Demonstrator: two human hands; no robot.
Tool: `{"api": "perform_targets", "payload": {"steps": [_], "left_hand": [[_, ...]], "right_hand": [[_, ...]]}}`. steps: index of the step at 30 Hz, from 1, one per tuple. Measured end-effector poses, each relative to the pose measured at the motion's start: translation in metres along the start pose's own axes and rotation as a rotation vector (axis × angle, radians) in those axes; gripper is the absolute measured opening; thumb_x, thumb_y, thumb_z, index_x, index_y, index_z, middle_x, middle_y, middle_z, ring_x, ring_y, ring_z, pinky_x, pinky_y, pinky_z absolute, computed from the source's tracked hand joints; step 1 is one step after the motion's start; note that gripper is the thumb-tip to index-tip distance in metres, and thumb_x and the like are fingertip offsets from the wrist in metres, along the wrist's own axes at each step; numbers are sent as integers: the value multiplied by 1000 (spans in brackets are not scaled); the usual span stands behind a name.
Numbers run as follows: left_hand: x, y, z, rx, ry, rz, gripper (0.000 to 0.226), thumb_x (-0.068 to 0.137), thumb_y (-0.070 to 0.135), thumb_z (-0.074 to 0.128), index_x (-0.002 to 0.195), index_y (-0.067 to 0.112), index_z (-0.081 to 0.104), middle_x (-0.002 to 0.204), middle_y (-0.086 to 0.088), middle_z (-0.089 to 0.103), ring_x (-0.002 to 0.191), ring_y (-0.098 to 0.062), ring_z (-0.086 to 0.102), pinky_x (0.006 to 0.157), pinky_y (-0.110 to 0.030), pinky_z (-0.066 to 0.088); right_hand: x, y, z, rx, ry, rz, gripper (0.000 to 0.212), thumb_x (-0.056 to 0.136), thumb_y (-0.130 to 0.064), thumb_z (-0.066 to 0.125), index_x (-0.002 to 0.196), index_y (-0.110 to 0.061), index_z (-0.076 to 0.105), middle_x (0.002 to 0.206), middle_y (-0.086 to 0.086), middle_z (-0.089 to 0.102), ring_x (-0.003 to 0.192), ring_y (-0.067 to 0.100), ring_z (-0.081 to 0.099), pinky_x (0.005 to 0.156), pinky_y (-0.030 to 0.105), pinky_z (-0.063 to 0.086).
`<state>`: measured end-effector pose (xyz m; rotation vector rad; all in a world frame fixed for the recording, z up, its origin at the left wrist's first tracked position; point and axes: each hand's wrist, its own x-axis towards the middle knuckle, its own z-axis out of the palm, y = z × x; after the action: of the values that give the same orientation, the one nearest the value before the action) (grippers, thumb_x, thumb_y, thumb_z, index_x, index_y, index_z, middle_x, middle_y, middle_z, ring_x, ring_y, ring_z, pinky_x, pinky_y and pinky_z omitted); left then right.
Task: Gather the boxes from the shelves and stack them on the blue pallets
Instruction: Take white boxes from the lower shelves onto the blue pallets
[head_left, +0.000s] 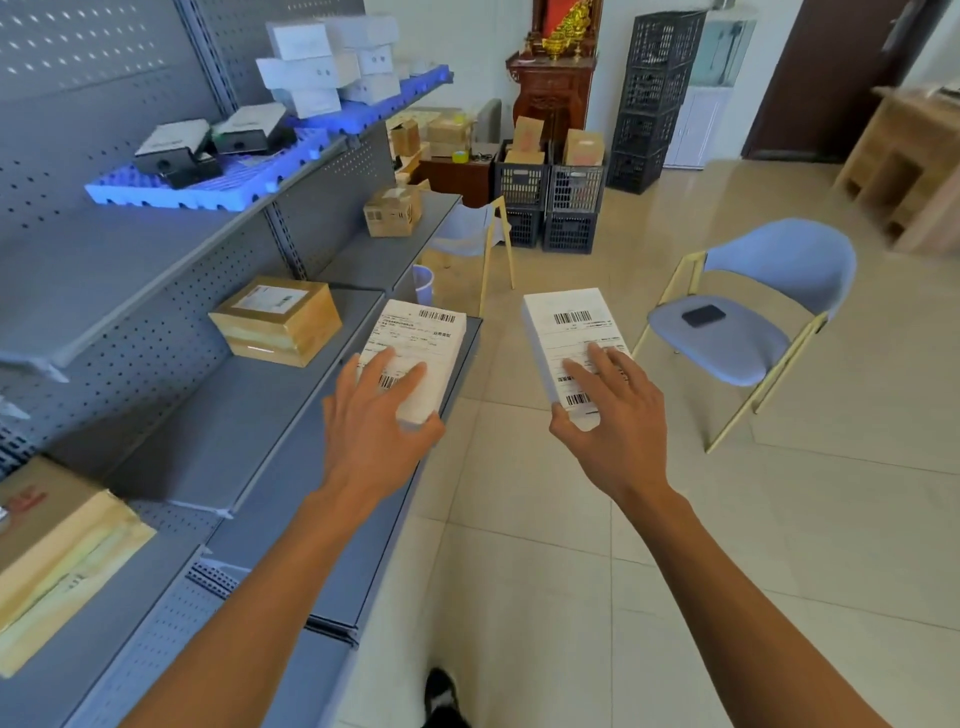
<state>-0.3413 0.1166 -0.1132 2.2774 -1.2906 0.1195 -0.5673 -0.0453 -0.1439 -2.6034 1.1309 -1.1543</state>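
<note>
Matt grey perforated metal shelves (249, 415) are carrying tape-wrapped brown cardboard boxes (278, 319) and ridged blue plastic pallets (218, 182). Two white boxes (415, 353) are showing smooth printed paper labels, while glossy pale floor tiles (571, 571) are reflecting daylight beside a cloth-seated chair (727, 343) with painted metal legs.

Pale glossy floor tiles (571, 597) run to white walls (467, 47) — a blue-seated chair (748, 322) stands near dark stacked crates (649, 98), a carved wooden cabinet (550, 93) and a brown door (831, 78).
</note>
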Motion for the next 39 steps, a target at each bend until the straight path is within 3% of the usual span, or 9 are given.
{"api": "perform_targets", "payload": {"steps": [9, 14, 19, 23, 30, 39], "left_hand": [[137, -35, 56, -100, 70, -37, 67, 72, 53, 59, 136, 30, 62, 155, 2, 40, 145, -27, 26, 112, -52, 31], [225, -32, 75, -100, 88, 45, 65, 71, 51, 60, 132, 29, 65, 152, -2, 45, 142, -33, 31, 108, -59, 35], [287, -21, 96, -74, 46, 84, 66, 72, 53, 60, 134, 30, 62, 154, 0, 42, 143, -29, 28, 107, -56, 33], [336, -9, 123, -64, 20, 95, 67, 72, 54, 59, 135, 31, 61, 155, 1, 40, 144, -28, 26, 110, -56, 31], [429, 37, 180, -25, 25, 137, 65, 72, 51, 61, 133, 29, 63, 153, -1, 42, 143, -29, 27, 108, -56, 32], [531, 93, 232, -41, 53, 94, 67, 75, 54, 60, 136, 27, 60, 153, -4, 43, 141, -31, 30, 108, -60, 35]], "right_hand": [[122, 32, 78, -72, -56, -20, 52, 84, -48, 61, 130, -25, 63, 150, 3, 50, 140, 27, 41, 103, 49, 39], [186, 48, 110, -95, 14, -8, 51, 82, -44, 65, 128, -22, 65, 147, 5, 53, 137, 29, 44, 100, 48, 40], [229, 76, 132, -110, 15, 45, 53, 83, -47, 63, 130, -24, 63, 149, 3, 50, 139, 28, 42, 104, 48, 37], [260, 115, 152, -103, 0, 105, 52, 84, -45, 67, 132, -25, 63, 151, 2, 49, 140, 28, 40, 106, 47, 35], [337, 208, 189, -63, 20, 117, 55, 84, -52, 57, 132, -25, 63, 150, 2, 50, 140, 27, 40, 104, 51, 39], [436, 298, 223, 11, 28, 47, 54, 83, -52, 55, 128, -24, 66, 146, 4, 54, 135, 29, 48, 98, 52, 45]]}}
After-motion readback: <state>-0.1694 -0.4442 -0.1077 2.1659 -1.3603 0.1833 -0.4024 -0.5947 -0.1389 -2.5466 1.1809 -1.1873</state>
